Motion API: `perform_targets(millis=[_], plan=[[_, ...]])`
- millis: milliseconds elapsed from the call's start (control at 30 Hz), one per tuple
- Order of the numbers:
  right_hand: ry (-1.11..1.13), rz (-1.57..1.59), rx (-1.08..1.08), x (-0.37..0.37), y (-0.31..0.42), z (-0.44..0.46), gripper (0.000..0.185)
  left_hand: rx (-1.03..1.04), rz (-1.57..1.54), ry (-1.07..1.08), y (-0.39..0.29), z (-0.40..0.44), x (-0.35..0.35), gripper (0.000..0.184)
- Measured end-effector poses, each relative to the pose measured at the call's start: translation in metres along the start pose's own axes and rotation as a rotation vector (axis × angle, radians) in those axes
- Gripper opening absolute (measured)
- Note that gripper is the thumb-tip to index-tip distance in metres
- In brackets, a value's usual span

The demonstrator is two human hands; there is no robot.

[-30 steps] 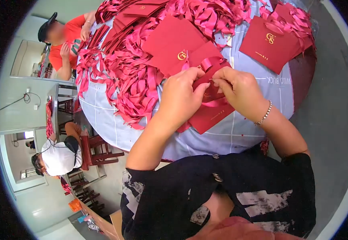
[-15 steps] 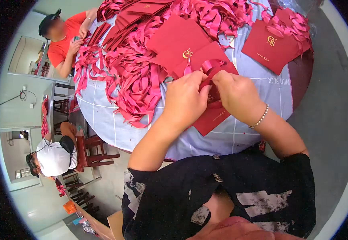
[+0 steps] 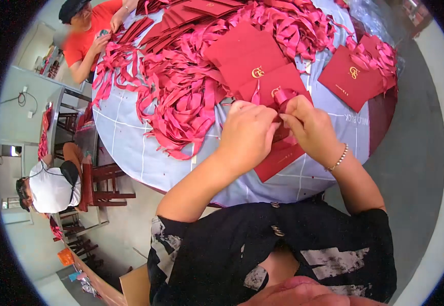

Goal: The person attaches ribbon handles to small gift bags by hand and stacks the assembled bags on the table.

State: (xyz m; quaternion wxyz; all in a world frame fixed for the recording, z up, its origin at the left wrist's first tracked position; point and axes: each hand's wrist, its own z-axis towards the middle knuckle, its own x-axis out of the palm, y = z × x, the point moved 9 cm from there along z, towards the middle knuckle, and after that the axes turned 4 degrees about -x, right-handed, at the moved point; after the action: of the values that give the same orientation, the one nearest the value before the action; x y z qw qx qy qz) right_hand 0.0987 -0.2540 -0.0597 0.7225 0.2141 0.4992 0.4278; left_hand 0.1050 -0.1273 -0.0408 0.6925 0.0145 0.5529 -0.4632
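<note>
My left hand (image 3: 247, 133) is closed in a pinch on a pink ribbon (image 3: 256, 96), whose end sticks up above the fingers. Right beside it, my right hand (image 3: 311, 127), with a beaded bracelet on the wrist, pinches a looped part of the ribbon. Both hands are over a red card bag (image 3: 279, 159) with gold print, partly hidden by the fingers. Just beyond lie more red bags (image 3: 247, 56) with gold logos. A large heap of pink ribbons (image 3: 181, 102) spreads to the left of my hands.
Another red bag (image 3: 352, 76) with ribbons lies at the right of the round table (image 3: 130, 153). Stacked red bags (image 3: 181, 20) are at the far side. A person in orange (image 3: 97, 30) handles things at the upper left; a person in white (image 3: 53, 186) sits farther off beside a chair (image 3: 99, 186).
The view has shifted, so the table items appear lower and farther right. Both hands stay pinched close together, and the ribbon loop between them has changed shape.
</note>
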Motion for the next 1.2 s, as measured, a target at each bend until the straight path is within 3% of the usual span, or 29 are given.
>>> perform_targets(millis=[67,100,133,200,267,333,400,500,600,633,733,800,867,933,967,1033,1100,1167,1200], plan=[[0.148,-0.183,-0.046,-0.005,0.002,0.003,0.024,0.04,-0.007,0.0,-0.003,-0.003,-0.003,0.013],[0.235,-0.279,0.071,-0.01,-0.004,0.003,0.025,0.085,-0.012,0.01,-0.007,-0.005,-0.004,0.012],[0.24,-0.285,0.066,-0.017,0.0,0.006,0.025,0.082,-0.015,0.002,-0.009,-0.006,-0.006,0.012],[0.045,-0.09,-0.224,-0.043,0.035,0.016,0.022,0.178,0.1,-0.032,-0.026,-0.011,-0.01,0.011],[0.07,-0.073,-0.205,-0.051,0.039,0.024,0.017,0.236,0.107,-0.071,-0.039,-0.013,-0.016,0.011],[0.313,-0.094,-0.307,-0.037,0.055,0.028,0.014,0.318,0.195,-0.066,-0.054,-0.015,-0.015,0.013],[0.423,-0.205,-0.258,-0.033,0.052,0.033,0.012,0.359,0.216,-0.104,-0.06,-0.017,-0.012,0.015],[0.837,-0.364,-0.249,-0.008,0.041,0.033,0.017,0.396,0.266,-0.114,-0.067,-0.02,-0.011,0.019],[0.959,-0.35,-0.284,0.009,0.043,0.036,0.014,0.404,0.239,-0.135,-0.066,-0.02,-0.012,0.021],[0.955,-0.35,-0.283,0.01,0.043,0.033,0.014,0.407,0.24,-0.133,-0.065,-0.021,-0.013,0.021],[0.558,-0.091,-0.246,-0.007,0.037,0.047,0.008,0.335,0.198,-0.098,-0.056,-0.019,-0.016,0.024],[0.257,0.144,0.055,-0.03,-0.005,0.066,0.013,0.36,0.18,-0.039,-0.061,-0.021,-0.014,0.024],[0.29,0.14,0.176,-0.033,-0.02,0.069,0.02,0.377,0.151,-0.059,-0.063,-0.022,-0.016,0.025],[0.358,0.305,0.349,-0.018,-0.023,0.06,0.022,0.364,0.132,-0.057,-0.058,-0.02,-0.016,0.024],[0.461,0.492,0.543,-0.003,-0.028,0.048,0.028,0.373,0.124,-0.055,-0.058,-0.021,-0.016,0.024],[0.532,0.504,0.677,0.011,-0.016,0.04,0.026,0.363,0.107,-0.062,-0.056,-0.021,-0.016,0.025],[0.576,0.53,0.676,0.025,-0.03,0.037,0.023,0.367,0.098,-0.045,-0.058,-0.02,-0.017,0.023],[0.588,0.505,0.413,0.035,-0.019,0.049,0.022,0.374,0.093,-0.017,-0.057,-0.021,-0.015,0.021],[0.526,0.506,0.427,0.033,-0.021,0.051,0.025,0.342,0.04,-0.04,-0.054,-0.02,-0.015,0.019]])
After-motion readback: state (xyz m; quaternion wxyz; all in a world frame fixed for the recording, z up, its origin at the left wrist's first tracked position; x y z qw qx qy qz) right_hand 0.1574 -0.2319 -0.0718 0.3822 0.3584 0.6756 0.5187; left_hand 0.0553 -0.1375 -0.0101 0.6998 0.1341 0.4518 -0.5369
